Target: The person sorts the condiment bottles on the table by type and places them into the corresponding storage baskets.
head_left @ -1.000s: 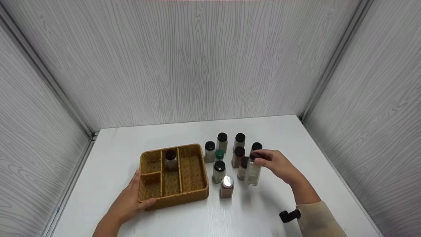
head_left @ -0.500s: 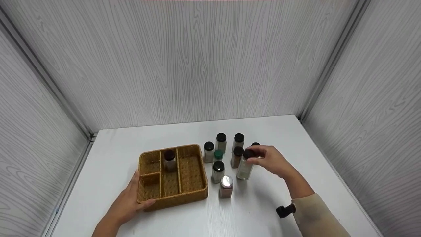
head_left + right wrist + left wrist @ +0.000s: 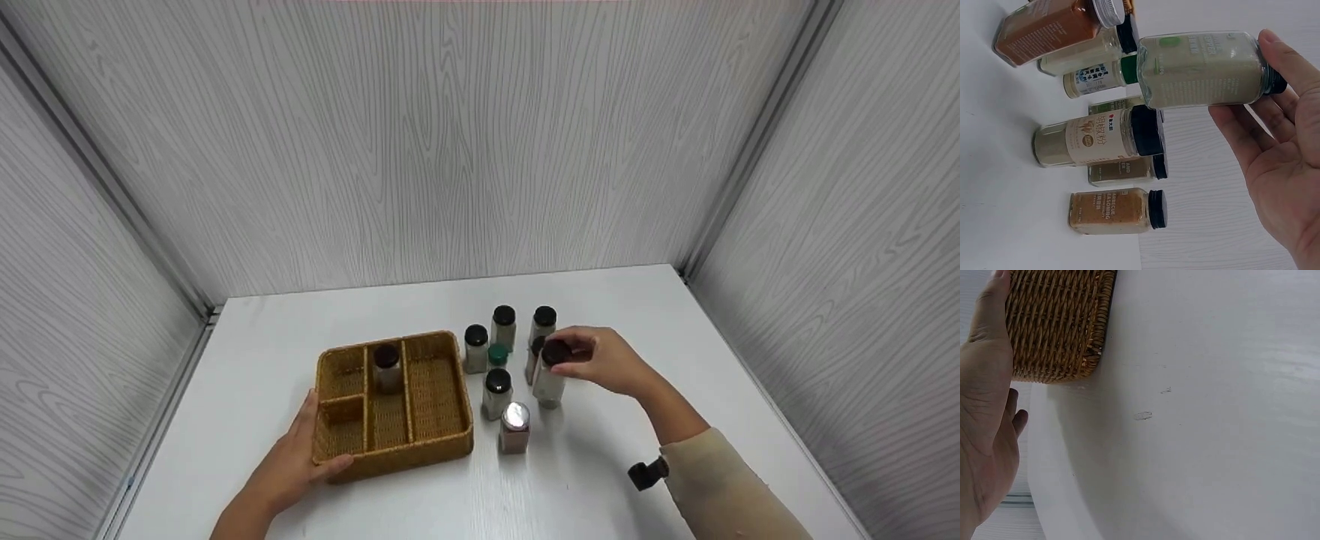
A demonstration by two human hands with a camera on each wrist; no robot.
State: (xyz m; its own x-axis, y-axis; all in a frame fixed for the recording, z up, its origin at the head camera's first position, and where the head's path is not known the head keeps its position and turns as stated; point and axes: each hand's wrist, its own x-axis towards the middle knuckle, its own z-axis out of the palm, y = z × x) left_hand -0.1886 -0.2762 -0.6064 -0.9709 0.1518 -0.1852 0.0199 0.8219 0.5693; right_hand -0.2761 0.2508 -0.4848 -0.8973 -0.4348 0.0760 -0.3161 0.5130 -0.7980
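Observation:
My right hand (image 3: 604, 364) pinches a spice jar (image 3: 550, 386) by its dark cap. In the right wrist view this glass jar (image 3: 1199, 70) is off the table, pale powder inside, above other spice jars. My left hand (image 3: 286, 461) rests at the near left corner of a woven basket (image 3: 409, 454), fingers along its left side and thumb on the front wall. The left wrist view shows the hand (image 3: 985, 394) against the wicker wall. One dark-capped jar (image 3: 388, 371) stands in the basket's middle compartment.
Several spice jars stand right of the basket: a silver-capped one (image 3: 514, 431) nearest, a black-capped one (image 3: 496, 397) behind it and a green-capped one (image 3: 498, 356). A barbecue seasoning jar (image 3: 1109, 211) shows in the right wrist view. Wood-grain panels (image 3: 450, 150) enclose the white table.
My right hand has carried the jar leftward, past the other jars, some of which it now covers in the head view. The left hand and the basket stay put.

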